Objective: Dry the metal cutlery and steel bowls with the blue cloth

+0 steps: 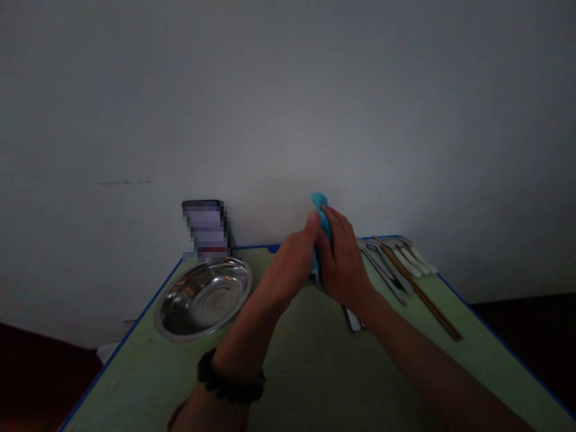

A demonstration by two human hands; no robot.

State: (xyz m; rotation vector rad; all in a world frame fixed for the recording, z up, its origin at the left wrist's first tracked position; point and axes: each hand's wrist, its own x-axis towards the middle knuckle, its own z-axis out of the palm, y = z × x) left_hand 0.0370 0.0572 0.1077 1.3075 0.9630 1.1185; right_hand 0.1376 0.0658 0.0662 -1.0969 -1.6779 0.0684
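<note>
Pressed between my two hands is a bunched light-blue cloth (323,221), its rounded top standing above my fingers. My left hand (294,258) is closed against it from the left, thumb pointing up. From the other side my right hand (345,261) wraps round the cloth, fingers bent over it. Whether something lies inside the cloth is hidden by my hands. Below my right wrist, a flat metal utensil end (352,319) shows on the green table (310,372).
To the left sits a shiny steel basin (204,300), with a phone (207,228) propped behind it against the wall. Brown chopsticks (420,291), metal utensils (384,273) and several white-handled utensils (411,261) lie at the right. A blue edge borders the table.
</note>
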